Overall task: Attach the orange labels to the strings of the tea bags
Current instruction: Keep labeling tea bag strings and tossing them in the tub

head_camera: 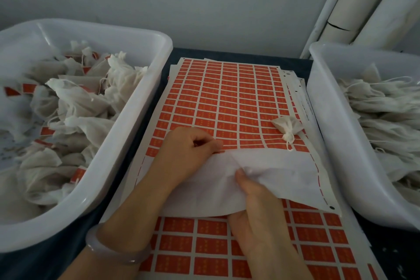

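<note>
Your right hand (256, 195) grips and bends the bare paper (284, 166). That helps your left hand (186, 152), just beside it, pinch an orange label (227, 143).

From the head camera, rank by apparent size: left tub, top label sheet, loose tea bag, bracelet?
1. left tub, cut off at the frame edge.
2. top label sheet.
3. bracelet, but it sits nearest the camera, so its lead over the next is unsure.
4. loose tea bag.
</note>
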